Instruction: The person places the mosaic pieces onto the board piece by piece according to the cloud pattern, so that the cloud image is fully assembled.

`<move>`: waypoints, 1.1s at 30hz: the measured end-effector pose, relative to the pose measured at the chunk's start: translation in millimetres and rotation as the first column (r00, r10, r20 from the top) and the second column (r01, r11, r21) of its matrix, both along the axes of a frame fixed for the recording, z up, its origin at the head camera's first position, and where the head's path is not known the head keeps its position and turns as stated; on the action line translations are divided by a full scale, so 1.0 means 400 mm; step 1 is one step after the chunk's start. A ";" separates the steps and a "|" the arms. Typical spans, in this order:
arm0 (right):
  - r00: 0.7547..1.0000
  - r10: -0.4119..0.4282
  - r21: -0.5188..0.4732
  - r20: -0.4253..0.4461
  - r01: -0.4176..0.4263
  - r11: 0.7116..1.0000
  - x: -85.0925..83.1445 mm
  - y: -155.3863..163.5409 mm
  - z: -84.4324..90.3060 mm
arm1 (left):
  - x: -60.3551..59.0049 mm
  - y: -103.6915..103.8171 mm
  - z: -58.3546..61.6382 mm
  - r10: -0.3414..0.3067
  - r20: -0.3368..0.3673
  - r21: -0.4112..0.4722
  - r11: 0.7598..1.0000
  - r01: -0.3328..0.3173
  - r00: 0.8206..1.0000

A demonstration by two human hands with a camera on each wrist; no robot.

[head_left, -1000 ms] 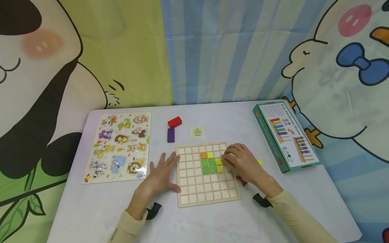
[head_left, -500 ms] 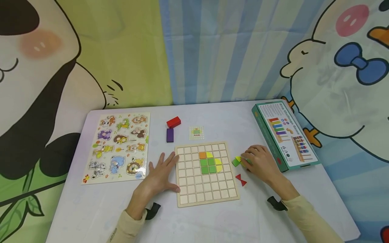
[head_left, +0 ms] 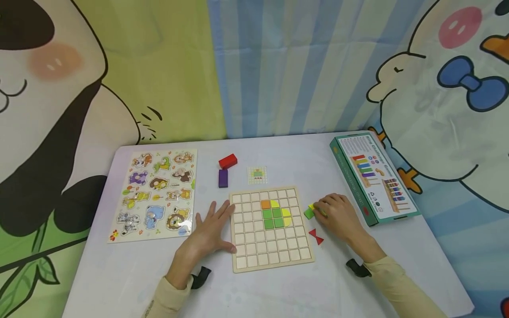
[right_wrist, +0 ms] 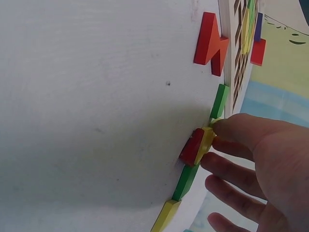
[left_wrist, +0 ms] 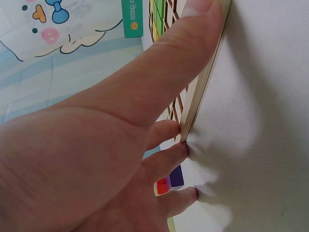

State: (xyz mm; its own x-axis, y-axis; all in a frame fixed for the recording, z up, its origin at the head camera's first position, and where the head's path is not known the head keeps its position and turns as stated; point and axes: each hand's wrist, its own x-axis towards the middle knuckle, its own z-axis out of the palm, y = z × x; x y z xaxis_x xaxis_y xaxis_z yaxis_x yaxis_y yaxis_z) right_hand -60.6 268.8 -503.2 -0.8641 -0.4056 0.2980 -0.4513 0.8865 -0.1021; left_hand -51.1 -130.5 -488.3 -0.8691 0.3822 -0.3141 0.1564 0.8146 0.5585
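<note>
Wooden grid board (head_left: 263, 247) lies flat on the white table (head_left: 278, 296) between the person's two hands, with an orange square (head_left: 265, 204), four green squares (head_left: 277, 213) and yellow curved pieces (head_left: 286, 212) set in its upper right cells. The left hand (head_left: 208, 229) reaches in from the lower left, palm down, its fingers straight and spread wide; the thumb lies on the board's left rim, the index finger touches the edge near the upper left corner, and the other fingers fan out toward the table beyond it. Off the board's right side, the right hand (head_left: 338, 218) is lowered to the table, back of the hand up, the forearm slanting in from the lower right. Its thumb and nearest fingers bend in narrowly about a yellow piece (right_wrist: 206, 142), with the remaining fingers loosely bent and apart; whether the piece is gripped or merely touched cannot be told. A dark red piece (right_wrist: 192, 147) is against that yellow one, and green pieces (right_wrist: 185, 182) lie just beside it. Nearer the person, two red triangles (head_left: 319, 240) meet tip to tip beside the board. A beige sleeve (head_left: 401, 285) ends above the right wrist, where a black strap (head_left: 358, 267) shows.
</note>
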 end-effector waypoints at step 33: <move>0.978 0.198 -0.044 -0.067 -0.201 0.979 -0.075 -0.092 0.064 | 0.002 0.000 0.003 -0.004 -0.016 0.000 1.000 0.004 1.000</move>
State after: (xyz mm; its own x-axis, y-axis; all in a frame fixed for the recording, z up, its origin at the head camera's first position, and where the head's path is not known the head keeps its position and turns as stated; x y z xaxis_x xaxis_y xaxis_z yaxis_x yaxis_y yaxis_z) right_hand -90.7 232.1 -477.8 -0.7467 -0.5511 0.3724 -0.6253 0.7725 -0.1106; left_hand -50.3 -130.5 -486.9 -0.8724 0.3856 -0.3005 0.1684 0.8141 0.5558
